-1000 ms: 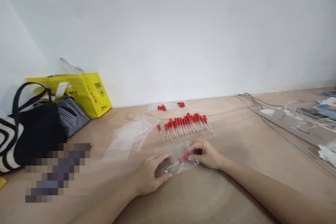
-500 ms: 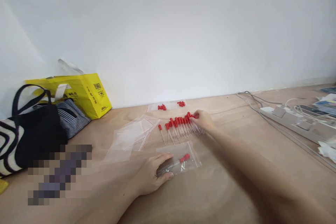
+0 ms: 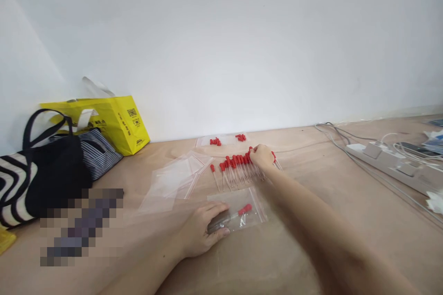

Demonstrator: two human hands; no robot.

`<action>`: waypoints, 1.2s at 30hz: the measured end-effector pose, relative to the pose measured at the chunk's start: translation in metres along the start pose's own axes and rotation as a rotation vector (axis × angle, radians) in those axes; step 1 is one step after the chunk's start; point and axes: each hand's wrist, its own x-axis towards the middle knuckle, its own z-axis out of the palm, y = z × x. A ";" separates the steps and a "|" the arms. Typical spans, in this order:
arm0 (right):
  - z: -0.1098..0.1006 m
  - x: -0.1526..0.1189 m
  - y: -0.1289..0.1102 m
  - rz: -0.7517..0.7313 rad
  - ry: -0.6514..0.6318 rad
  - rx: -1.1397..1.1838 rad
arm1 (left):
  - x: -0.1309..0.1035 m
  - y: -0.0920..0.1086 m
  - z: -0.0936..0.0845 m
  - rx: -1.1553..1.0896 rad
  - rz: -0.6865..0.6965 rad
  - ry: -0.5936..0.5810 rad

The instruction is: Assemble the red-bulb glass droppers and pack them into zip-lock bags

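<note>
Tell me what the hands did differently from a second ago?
The right hand let go of the small clear bag and reached away to the row of red-capped droppers, where its fingers now rest. The left hand stayed pressing the bag down, one dropper inside. Everything else kept its place.

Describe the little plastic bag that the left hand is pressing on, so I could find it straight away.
Start at the row of red-capped droppers in the middle of the wooden table. Just in front of that row lies a small clear zip bag, pinned flat under the left hand. Unlike the empty bags piled to its left, it holds a red-capped dropper.
</note>
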 end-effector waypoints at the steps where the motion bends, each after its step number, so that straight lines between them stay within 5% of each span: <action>1: -0.005 -0.001 0.000 -0.017 0.006 0.048 | 0.000 0.000 0.000 0.001 -0.002 0.000; 7: -0.044 -0.027 0.027 -0.079 0.034 0.363 | 0.000 0.000 0.000 0.005 0.001 0.005; 9: -0.052 -0.043 0.042 -0.063 0.007 0.671 | -0.001 0.000 0.001 0.008 -0.002 0.003; 17: -0.055 -0.088 0.060 0.278 -0.164 1.046 | -0.001 -0.002 0.002 0.002 -0.018 -0.015; 23: -0.053 -0.106 0.053 0.300 -0.327 1.054 | -0.002 -0.002 0.002 -0.002 -0.033 -0.003; 29: -0.061 -0.107 0.055 0.022 -0.551 0.795 | -0.001 -0.003 0.002 0.008 -0.068 -0.005; 36: -0.063 -0.108 0.057 -0.105 -0.670 0.719 | 0.000 -0.002 0.002 0.031 -0.067 -0.026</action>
